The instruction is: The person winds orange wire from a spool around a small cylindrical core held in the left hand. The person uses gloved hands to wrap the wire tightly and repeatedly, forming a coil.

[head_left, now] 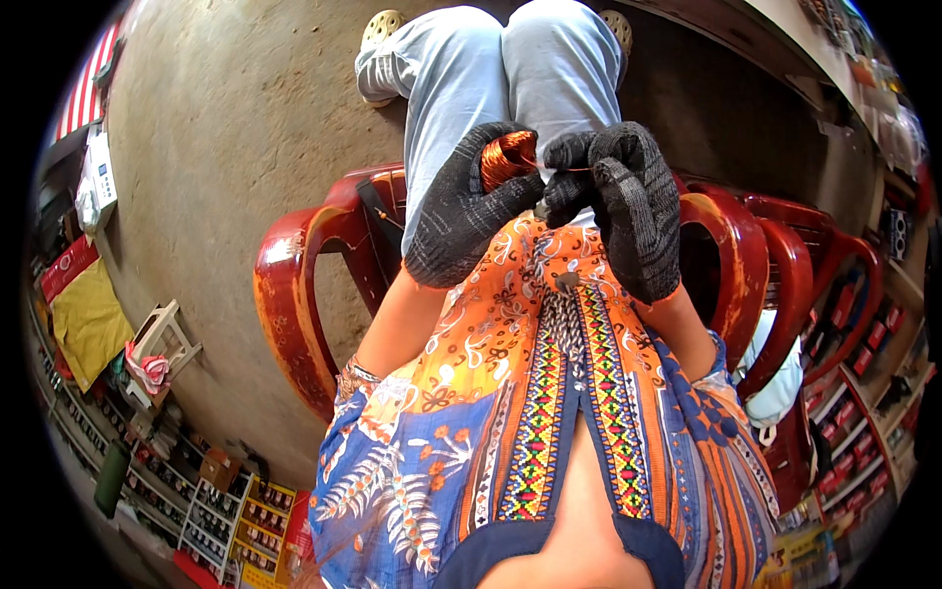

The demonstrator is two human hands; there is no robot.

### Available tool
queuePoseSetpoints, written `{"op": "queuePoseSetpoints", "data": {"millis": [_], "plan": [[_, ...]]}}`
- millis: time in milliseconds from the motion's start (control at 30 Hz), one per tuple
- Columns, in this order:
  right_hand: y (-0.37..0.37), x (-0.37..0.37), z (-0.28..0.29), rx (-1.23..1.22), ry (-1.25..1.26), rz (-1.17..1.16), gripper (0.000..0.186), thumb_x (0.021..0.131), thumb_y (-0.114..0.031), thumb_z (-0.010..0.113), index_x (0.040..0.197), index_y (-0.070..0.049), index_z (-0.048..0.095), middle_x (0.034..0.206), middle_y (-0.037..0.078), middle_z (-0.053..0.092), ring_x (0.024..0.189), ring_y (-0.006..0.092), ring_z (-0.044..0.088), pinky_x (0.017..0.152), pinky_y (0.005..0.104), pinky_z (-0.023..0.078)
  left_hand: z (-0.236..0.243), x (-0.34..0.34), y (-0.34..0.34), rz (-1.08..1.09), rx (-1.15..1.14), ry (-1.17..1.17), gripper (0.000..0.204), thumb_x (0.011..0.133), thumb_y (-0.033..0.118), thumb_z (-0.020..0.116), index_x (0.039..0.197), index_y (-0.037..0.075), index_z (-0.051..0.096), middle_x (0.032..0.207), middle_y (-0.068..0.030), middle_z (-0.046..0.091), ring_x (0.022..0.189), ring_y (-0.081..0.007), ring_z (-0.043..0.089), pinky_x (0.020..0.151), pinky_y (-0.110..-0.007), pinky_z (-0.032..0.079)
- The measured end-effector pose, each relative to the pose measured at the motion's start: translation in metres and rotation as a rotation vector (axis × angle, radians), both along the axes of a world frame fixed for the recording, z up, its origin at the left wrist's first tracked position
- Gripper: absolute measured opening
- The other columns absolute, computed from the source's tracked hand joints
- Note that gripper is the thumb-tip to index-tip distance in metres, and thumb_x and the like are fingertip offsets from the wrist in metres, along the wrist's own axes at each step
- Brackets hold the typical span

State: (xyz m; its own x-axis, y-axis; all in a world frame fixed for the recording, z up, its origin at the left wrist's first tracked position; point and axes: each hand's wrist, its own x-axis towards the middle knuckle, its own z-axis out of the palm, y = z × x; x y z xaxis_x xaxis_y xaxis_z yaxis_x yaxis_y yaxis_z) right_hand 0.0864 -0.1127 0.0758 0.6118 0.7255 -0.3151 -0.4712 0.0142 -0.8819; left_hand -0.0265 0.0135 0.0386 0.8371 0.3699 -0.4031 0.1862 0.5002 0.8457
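Both my hands wear dark grey knitted gloves and are raised over my lap. My left hand point(469, 204) is closed around a coil of shiny copper wire point(507, 160), with the thumb beneath it and the fingers curled over its far side. Close by on the right, my right hand point(628, 201) has its fingers bent together in a pinch. A thin coppery strand point(579, 169) runs from the coil toward these fingers and appears gripped between them. Its end is hidden by the glove.
I sit on a dark red plastic chair point(294, 245) with armrests. More red chairs point(775, 255) stand at my right. At the left are a small white stool point(162, 344) and a yellow cloth point(88, 319). Shelves with small boxes line both sides.
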Motion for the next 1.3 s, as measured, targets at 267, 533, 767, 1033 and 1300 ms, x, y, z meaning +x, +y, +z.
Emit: {"op": "queuePoseSetpoints", "data": {"millis": [267,533,767,1033,1300], "plan": [[-0.012,-0.004,0.003,0.046,0.037,0.182,0.014,0.096,-0.013,0.040,0.101,-0.001,0.047,0.079,0.007,0.054,0.061,0.0125,0.056,0.057,0.0252,0.049,-0.003,-0.008,0.004,0.089,-0.350,-0.086,0.051,0.078,0.019,0.072,0.119,-0.001,0.049,0.097,-0.0088,0.060,0.078,-0.0158,0.059,0.070,-0.026,0.049],[-0.014,-0.003,-0.007,-0.153,-0.528,0.232,0.010,0.091,-0.005,0.050,0.100,-0.002,0.049,0.079,0.006,0.053,0.061,0.0119,0.055,0.059,0.0258,0.047,0.001,-0.012,0.018,0.062,-0.313,-0.176,0.055,0.078,0.022,0.074,0.120,0.000,0.048,0.101,-0.0091,0.057,0.085,-0.0159,0.056,0.072,-0.025,0.046],[-0.005,-0.009,-0.015,-0.195,-0.743,0.273,0.025,0.085,-0.004,0.061,0.109,-0.002,0.054,0.095,0.016,0.060,0.090,0.0343,0.060,0.079,0.0382,0.049,0.006,-0.006,0.012,0.104,-0.075,-0.170,0.045,0.082,0.016,0.071,0.119,0.003,0.049,0.094,-0.0040,0.058,0.073,-0.0078,0.053,0.062,-0.020,0.043],[-0.008,0.000,-0.010,-0.220,-0.958,0.526,0.024,0.083,0.000,0.060,0.107,-0.002,0.061,0.093,0.016,0.062,0.087,0.0306,0.062,0.077,0.0373,0.048,0.013,-0.007,0.009,0.064,0.397,-0.118,0.036,0.086,0.012,0.064,0.117,0.001,0.049,0.107,-0.0065,0.055,0.096,-0.0139,0.054,0.086,-0.028,0.044],[-0.017,-0.010,-0.012,-0.199,-0.911,0.596,0.022,0.081,-0.003,0.063,0.104,-0.002,0.063,0.092,0.014,0.063,0.085,0.0319,0.062,0.075,0.0389,0.049,0.018,-0.009,0.005,0.051,0.359,-0.142,0.035,0.088,0.018,0.061,0.116,0.001,0.050,0.107,-0.0073,0.055,0.097,-0.0147,0.054,0.085,-0.029,0.045]]}}
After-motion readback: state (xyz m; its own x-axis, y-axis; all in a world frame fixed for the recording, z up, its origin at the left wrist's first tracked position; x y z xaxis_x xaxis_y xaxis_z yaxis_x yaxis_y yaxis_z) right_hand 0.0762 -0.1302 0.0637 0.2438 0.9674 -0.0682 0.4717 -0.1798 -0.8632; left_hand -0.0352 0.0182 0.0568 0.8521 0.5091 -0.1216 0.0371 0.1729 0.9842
